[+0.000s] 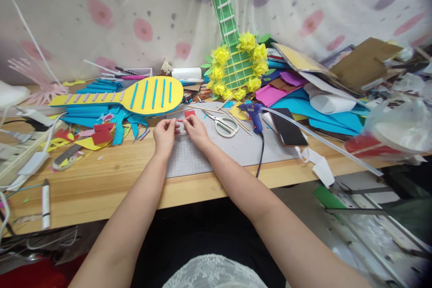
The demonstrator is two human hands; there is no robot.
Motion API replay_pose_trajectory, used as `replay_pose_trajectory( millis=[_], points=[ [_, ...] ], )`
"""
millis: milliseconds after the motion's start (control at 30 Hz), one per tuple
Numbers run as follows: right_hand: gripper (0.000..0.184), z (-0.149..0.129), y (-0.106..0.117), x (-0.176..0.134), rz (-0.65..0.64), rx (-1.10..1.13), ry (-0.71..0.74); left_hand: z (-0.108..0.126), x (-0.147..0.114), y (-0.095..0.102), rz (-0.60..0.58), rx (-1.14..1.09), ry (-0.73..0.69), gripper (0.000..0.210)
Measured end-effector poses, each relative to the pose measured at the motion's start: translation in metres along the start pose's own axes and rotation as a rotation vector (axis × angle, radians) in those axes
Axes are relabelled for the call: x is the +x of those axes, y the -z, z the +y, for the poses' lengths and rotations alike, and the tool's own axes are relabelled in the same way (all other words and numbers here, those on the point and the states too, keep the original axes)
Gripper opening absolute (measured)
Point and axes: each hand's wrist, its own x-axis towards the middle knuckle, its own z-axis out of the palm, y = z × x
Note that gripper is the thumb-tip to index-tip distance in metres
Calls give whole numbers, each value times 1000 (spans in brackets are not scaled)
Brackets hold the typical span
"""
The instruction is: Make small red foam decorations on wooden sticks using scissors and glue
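My left hand (164, 134) and my right hand (195, 129) meet over the grey cutting mat (216, 150), fingertips pinched together on a tiny red foam piece (180, 121). A small red foam square (189, 113) lies just beyond the fingers. Behind them rests a yellow foam guitar shape (135, 95) with blue strips on top. White-handled scissors (223, 124) and a blue glue gun (253, 113) lie to the right of my right hand.
A green foam guitar with yellow paper flowers (236, 65) leans on the wall. A black phone (288, 128), a long clear ruler (324, 141), stacked coloured foam sheets (303, 99), blue and red scraps (101, 128) and a white marker (45, 202) crowd the wooden table (101, 180).
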Motion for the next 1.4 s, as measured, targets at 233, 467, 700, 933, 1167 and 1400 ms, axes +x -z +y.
replay_pose_trajectory(
  millis=[233, 467, 700, 933, 1167, 1400],
  points=[
    [24, -2, 3, -2, 45, -75, 9, 13, -1, 13, -73, 568, -448, 18],
    [28, -2, 6, -1, 102, -67, 80, 12, -3, 13, -211, 670, -415, 20],
    [26, -3, 10, 1, 90, -27, 71, 5, -2, 11, -241, 557, -396, 18],
    [23, -7, 10, -1, 52, -46, 61, 8, -3, 11, -231, 541, -388, 13],
    [25, -8, 8, -4, 90, -109, 84, 13, -8, 7, -158, 673, -421, 9],
    [25, -11, 8, -5, 117, -183, 62, 14, -10, 3, -112, 704, -470, 7]
  ],
)
